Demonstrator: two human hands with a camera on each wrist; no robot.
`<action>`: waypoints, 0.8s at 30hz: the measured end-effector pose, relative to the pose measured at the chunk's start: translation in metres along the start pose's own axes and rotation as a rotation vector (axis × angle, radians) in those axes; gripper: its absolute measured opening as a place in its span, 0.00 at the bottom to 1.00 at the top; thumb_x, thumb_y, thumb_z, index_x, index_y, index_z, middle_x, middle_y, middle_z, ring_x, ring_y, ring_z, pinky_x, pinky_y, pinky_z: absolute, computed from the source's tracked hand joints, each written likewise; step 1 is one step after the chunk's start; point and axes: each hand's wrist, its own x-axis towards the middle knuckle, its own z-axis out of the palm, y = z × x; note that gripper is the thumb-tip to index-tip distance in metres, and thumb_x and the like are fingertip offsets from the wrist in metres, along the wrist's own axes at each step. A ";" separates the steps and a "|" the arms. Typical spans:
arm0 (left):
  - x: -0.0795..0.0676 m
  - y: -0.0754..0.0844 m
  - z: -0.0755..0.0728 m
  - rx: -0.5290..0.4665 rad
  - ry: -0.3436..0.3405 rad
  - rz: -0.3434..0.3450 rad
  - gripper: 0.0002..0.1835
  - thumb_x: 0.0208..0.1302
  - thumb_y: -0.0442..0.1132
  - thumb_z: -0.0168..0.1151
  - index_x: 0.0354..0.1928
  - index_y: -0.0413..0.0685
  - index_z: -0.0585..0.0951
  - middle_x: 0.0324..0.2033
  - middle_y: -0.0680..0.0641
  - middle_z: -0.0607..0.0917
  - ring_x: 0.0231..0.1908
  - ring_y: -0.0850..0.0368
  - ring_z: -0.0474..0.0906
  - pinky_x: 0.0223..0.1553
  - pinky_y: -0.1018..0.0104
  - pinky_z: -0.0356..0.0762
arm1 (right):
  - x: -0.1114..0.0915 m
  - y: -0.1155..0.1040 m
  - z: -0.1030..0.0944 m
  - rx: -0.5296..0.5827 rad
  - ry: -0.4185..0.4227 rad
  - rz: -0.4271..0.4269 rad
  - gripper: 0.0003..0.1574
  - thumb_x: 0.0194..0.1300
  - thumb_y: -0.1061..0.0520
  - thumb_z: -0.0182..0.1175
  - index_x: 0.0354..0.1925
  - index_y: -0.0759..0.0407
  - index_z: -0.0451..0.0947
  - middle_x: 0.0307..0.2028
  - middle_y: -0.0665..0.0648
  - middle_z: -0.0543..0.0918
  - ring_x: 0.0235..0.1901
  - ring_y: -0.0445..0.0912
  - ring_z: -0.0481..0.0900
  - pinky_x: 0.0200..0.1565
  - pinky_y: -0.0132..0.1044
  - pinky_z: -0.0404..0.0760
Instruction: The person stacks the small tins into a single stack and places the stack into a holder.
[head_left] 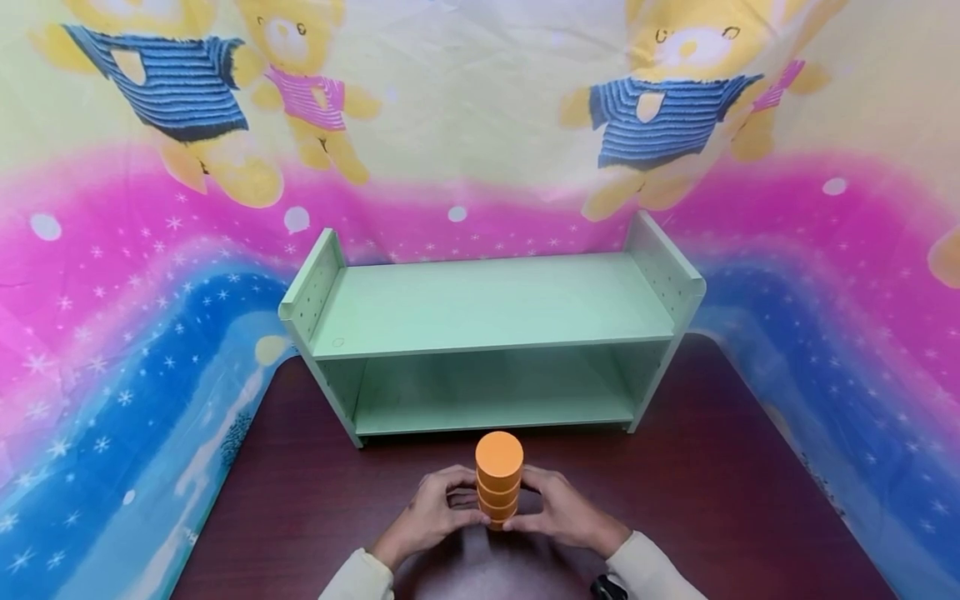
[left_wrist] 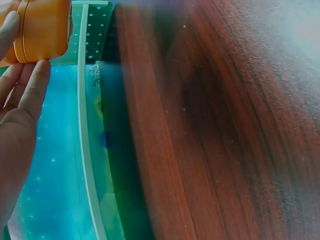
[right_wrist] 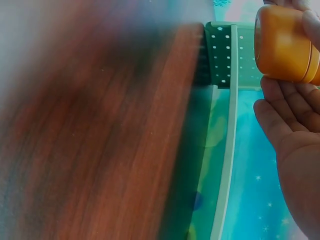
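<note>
An upright orange stack of round pieces (head_left: 499, 458), with a flat top and seams around its side, stands out in front of the green shelf. From its left side my left hand (head_left: 433, 510) holds it, thumb low on the near face and fingers along the side. My right hand (head_left: 564, 510) grips the opposite side in much the same way. In the left wrist view, one rounded orange part (left_wrist: 47, 30) with a seam sits between thumb and fingers. The right wrist view catches another orange part (right_wrist: 281, 45) between the right thumb and fingers.
A light green two-level shelf (head_left: 487, 304) with raised, perforated side panels stands behind the stack on a dark red-brown wooden table (head_left: 720, 500). A printed cloth (head_left: 465, 125) with bears hangs behind and around the table. Near the right cuff is a black object (head_left: 607, 588).
</note>
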 end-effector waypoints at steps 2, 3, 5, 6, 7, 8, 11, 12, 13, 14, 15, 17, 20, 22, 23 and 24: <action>0.001 0.001 0.000 -0.004 -0.004 0.004 0.20 0.54 0.31 0.76 0.50 0.36 0.83 0.49 0.41 0.82 0.51 0.54 0.83 0.53 0.66 0.82 | 0.000 -0.001 -0.002 -0.001 -0.002 0.010 0.41 0.59 0.39 0.71 0.66 0.49 0.72 0.62 0.49 0.77 0.62 0.46 0.75 0.61 0.46 0.78; 0.001 0.002 0.000 -0.003 -0.006 0.006 0.20 0.54 0.31 0.76 0.50 0.36 0.83 0.49 0.41 0.82 0.51 0.54 0.83 0.53 0.66 0.82 | -0.001 -0.002 -0.002 -0.002 -0.002 0.012 0.40 0.59 0.39 0.71 0.66 0.49 0.72 0.62 0.48 0.77 0.62 0.46 0.75 0.61 0.46 0.78; 0.001 0.003 -0.001 -0.004 -0.009 0.008 0.20 0.54 0.31 0.76 0.50 0.37 0.83 0.49 0.42 0.82 0.51 0.54 0.83 0.53 0.66 0.82 | -0.001 -0.003 -0.003 -0.006 -0.004 0.015 0.40 0.60 0.39 0.71 0.66 0.48 0.72 0.62 0.48 0.77 0.62 0.45 0.75 0.61 0.47 0.78; 0.002 0.004 -0.001 -0.009 -0.011 0.011 0.21 0.54 0.31 0.76 0.50 0.37 0.83 0.49 0.41 0.82 0.51 0.54 0.83 0.53 0.66 0.82 | -0.001 -0.003 -0.004 -0.007 -0.004 0.012 0.40 0.60 0.39 0.71 0.66 0.49 0.72 0.62 0.48 0.77 0.62 0.46 0.75 0.61 0.47 0.78; 0.002 0.004 -0.001 -0.010 -0.014 0.014 0.21 0.54 0.31 0.76 0.50 0.37 0.83 0.49 0.41 0.82 0.51 0.53 0.83 0.53 0.65 0.82 | -0.001 -0.003 -0.005 -0.012 -0.002 0.010 0.40 0.60 0.39 0.71 0.66 0.49 0.72 0.62 0.48 0.77 0.62 0.46 0.75 0.62 0.47 0.78; 0.003 0.005 -0.002 -0.011 -0.016 0.016 0.21 0.54 0.31 0.76 0.50 0.37 0.83 0.49 0.41 0.82 0.51 0.53 0.83 0.53 0.65 0.82 | 0.000 -0.004 -0.005 -0.017 0.000 0.006 0.40 0.60 0.39 0.71 0.66 0.49 0.73 0.62 0.48 0.77 0.62 0.46 0.75 0.62 0.47 0.78; 0.004 0.007 -0.002 -0.019 -0.023 0.027 0.21 0.54 0.31 0.76 0.51 0.36 0.83 0.49 0.40 0.82 0.51 0.52 0.83 0.53 0.64 0.82 | 0.001 -0.006 -0.008 -0.029 0.009 -0.012 0.40 0.60 0.40 0.71 0.65 0.51 0.73 0.62 0.49 0.78 0.62 0.47 0.75 0.62 0.48 0.77; 0.005 0.008 -0.003 -0.024 -0.023 0.030 0.21 0.54 0.31 0.76 0.51 0.36 0.83 0.49 0.40 0.82 0.51 0.52 0.83 0.53 0.64 0.82 | 0.001 -0.007 -0.009 -0.032 0.012 -0.018 0.40 0.60 0.40 0.71 0.65 0.52 0.73 0.62 0.49 0.78 0.62 0.47 0.75 0.62 0.48 0.78; 0.005 0.008 -0.003 -0.023 -0.021 0.034 0.21 0.54 0.31 0.76 0.51 0.36 0.83 0.49 0.40 0.82 0.51 0.52 0.83 0.53 0.64 0.82 | 0.002 -0.007 -0.010 -0.036 0.015 -0.022 0.40 0.59 0.40 0.71 0.65 0.52 0.73 0.62 0.49 0.78 0.62 0.47 0.75 0.62 0.47 0.78; 0.006 0.009 -0.003 -0.022 -0.019 0.040 0.21 0.54 0.31 0.76 0.51 0.36 0.83 0.49 0.40 0.82 0.51 0.51 0.83 0.53 0.63 0.82 | 0.002 -0.008 -0.011 -0.039 0.018 -0.028 0.40 0.59 0.40 0.71 0.65 0.52 0.73 0.62 0.50 0.78 0.61 0.47 0.75 0.61 0.47 0.78; 0.006 0.009 -0.004 -0.021 -0.017 0.047 0.21 0.54 0.31 0.76 0.51 0.36 0.83 0.49 0.40 0.82 0.51 0.51 0.83 0.53 0.63 0.82 | 0.003 -0.009 -0.012 -0.041 0.020 -0.034 0.40 0.60 0.40 0.71 0.65 0.53 0.73 0.62 0.50 0.78 0.61 0.48 0.76 0.61 0.47 0.78; 0.007 0.010 -0.004 -0.010 -0.011 0.061 0.21 0.54 0.32 0.76 0.50 0.36 0.83 0.48 0.41 0.82 0.50 0.51 0.83 0.53 0.63 0.82 | 0.004 -0.010 -0.014 -0.034 0.016 -0.036 0.40 0.60 0.40 0.71 0.65 0.52 0.73 0.62 0.50 0.78 0.61 0.47 0.75 0.61 0.47 0.78; 0.009 0.012 -0.005 0.000 -0.008 0.076 0.20 0.54 0.32 0.76 0.50 0.37 0.83 0.48 0.41 0.82 0.50 0.53 0.83 0.52 0.63 0.83 | 0.006 -0.012 -0.017 -0.027 0.012 -0.042 0.40 0.60 0.40 0.71 0.65 0.52 0.73 0.62 0.50 0.78 0.61 0.47 0.75 0.61 0.46 0.78; 0.010 0.013 -0.005 -0.006 -0.009 0.079 0.20 0.54 0.32 0.76 0.50 0.37 0.83 0.48 0.41 0.82 0.50 0.54 0.83 0.52 0.63 0.83 | 0.006 -0.013 -0.019 -0.022 0.008 -0.047 0.40 0.60 0.41 0.71 0.65 0.52 0.73 0.62 0.50 0.78 0.61 0.47 0.75 0.61 0.46 0.78; 0.010 0.014 -0.005 -0.008 -0.007 0.079 0.20 0.54 0.32 0.76 0.50 0.37 0.83 0.48 0.41 0.82 0.50 0.54 0.83 0.52 0.63 0.83 | 0.007 -0.013 -0.020 -0.029 0.011 -0.053 0.39 0.60 0.41 0.71 0.65 0.52 0.73 0.62 0.50 0.78 0.61 0.47 0.76 0.61 0.46 0.78; 0.010 0.014 -0.006 -0.012 -0.008 0.081 0.20 0.54 0.32 0.76 0.50 0.36 0.83 0.48 0.41 0.81 0.49 0.54 0.83 0.52 0.63 0.83 | 0.007 -0.013 -0.020 -0.038 0.015 -0.059 0.39 0.60 0.41 0.72 0.65 0.52 0.73 0.61 0.50 0.78 0.61 0.47 0.76 0.61 0.46 0.78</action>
